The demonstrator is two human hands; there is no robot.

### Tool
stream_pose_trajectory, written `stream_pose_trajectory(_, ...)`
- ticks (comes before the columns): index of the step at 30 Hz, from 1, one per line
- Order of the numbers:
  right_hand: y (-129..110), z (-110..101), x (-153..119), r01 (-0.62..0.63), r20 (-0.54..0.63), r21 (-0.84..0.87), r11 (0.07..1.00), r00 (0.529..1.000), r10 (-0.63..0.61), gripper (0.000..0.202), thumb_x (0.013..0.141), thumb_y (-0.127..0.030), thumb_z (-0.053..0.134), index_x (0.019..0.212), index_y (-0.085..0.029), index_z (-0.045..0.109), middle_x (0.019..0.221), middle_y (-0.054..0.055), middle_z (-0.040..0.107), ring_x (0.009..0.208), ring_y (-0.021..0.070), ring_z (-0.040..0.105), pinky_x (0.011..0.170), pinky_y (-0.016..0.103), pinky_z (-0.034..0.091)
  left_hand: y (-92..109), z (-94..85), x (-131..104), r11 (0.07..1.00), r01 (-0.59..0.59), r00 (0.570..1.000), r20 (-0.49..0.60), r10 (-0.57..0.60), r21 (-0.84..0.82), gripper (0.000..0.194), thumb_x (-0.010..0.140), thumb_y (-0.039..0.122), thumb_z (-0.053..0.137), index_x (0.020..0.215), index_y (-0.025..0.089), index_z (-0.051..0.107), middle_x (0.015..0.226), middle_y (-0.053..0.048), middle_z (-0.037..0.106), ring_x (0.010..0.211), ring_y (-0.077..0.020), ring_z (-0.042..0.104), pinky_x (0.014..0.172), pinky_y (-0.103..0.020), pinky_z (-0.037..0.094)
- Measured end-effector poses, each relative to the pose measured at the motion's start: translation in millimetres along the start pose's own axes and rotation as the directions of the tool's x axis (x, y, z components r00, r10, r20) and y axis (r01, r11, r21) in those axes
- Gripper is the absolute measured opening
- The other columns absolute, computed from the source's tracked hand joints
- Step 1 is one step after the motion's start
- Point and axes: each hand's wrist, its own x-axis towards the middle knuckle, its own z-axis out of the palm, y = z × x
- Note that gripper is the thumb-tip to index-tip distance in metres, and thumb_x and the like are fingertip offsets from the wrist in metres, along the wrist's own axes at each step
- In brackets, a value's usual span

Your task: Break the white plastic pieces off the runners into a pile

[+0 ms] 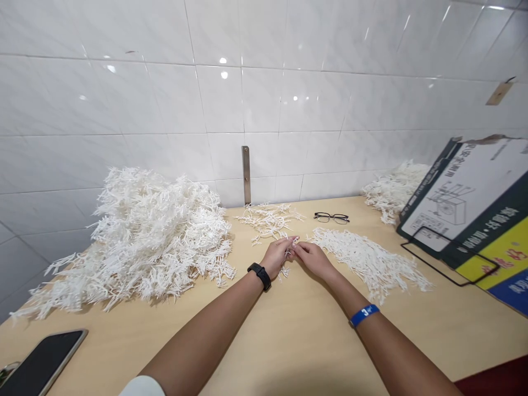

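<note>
My left hand (277,257), with a black watch on its wrist, is closed on thin white strands at the middle of the table. Touching it, my right hand (312,257) pinches at the same strands with thumb and fingertips. A few strand ends (284,271) hang below my left fingers. A tall tangled heap of white strands (165,236) stands to the left. Behind my hands lies a small loose scatter (268,219). On the right, a flatter layer of strands (367,258) lies spread out, roughly aligned.
Black-framed glasses (331,218) lie near the wall. A printed box (470,214) with a black wire frame (449,257) stands at the right, beside another white pile (398,190). A phone (43,363) is at the front left of the wooden table (289,341).
</note>
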Motion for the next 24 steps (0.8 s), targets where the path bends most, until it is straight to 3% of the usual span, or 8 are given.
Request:
stream_pose_trajectory(7,2,-1,-1,-0.048,-0.137,-0.059,0.997,0.99,0.04,0.03,0.079,-0.049,0.061,0.09,-0.021,0.063,0.061,-0.003,0.057,0.059,0.0161,0.049,0.057,0.026,0.034,5,0.0,-4,0.999,0.023,0.999,0.05,-0.022,-0.03,0.035,0.073,0.038,0.076,0.093,0.01,0.07,0.07,-0.001,0.057,0.06,-0.0068,0.048,0.056,-0.02,0.034)
stream_pose_trajectory(12,4,-3,-1,0.012,0.0,-0.081,0.997,1.0,-0.012,0.03,0.087,-0.043,0.049,0.073,-0.02,0.063,0.066,0.0,0.061,0.064,0.0165,0.051,0.061,0.027,0.035,2,-3.9,-1,1.0,0.017,0.999,0.043,-0.016,-0.02,0.042,0.074,0.041,0.077,0.1,0.008,0.069,0.068,-0.001,0.057,0.059,-0.0068,0.048,0.056,-0.019,0.034)
stream_pose_trajectory(14,3,-4,-2,0.055,0.063,-0.051,0.997,0.997,-0.052,0.033,0.088,-0.042,0.048,0.07,-0.019,0.062,0.068,0.001,0.061,0.066,0.0166,0.051,0.063,0.027,0.036,-2,-5.6,2,1.0,0.008,1.0,0.01,-0.008,0.025,0.038,0.077,0.042,0.074,0.094,0.007,0.068,0.064,0.0,0.055,0.056,-0.0064,0.046,0.054,-0.02,0.033)
stream_pose_trajectory(18,-2,-3,-4,0.093,0.141,0.119,0.989,0.984,-0.11,0.033,0.089,-0.043,0.05,0.07,-0.018,0.061,0.07,0.001,0.059,0.069,0.0151,0.05,0.066,0.027,0.037,-12,-7.6,7,0.993,-0.015,0.997,-0.079,0.024,0.116,0.033,0.083,0.041,0.067,0.071,0.012,0.059,0.055,0.002,0.05,0.046,-0.0054,0.041,0.047,-0.02,0.027)
stream_pose_trajectory(24,-11,4,-11,0.078,0.183,0.327,0.942,0.973,-0.144,0.034,0.089,-0.043,0.051,0.066,-0.019,0.052,0.068,0.001,0.054,0.067,0.0141,0.048,0.064,0.027,0.038,-6,-11.5,10,0.998,0.008,0.992,-0.124,0.0,0.061,0.033,0.09,0.04,0.057,0.07,0.015,0.049,0.057,0.003,0.049,0.044,-0.0048,0.04,0.046,-0.018,0.03)
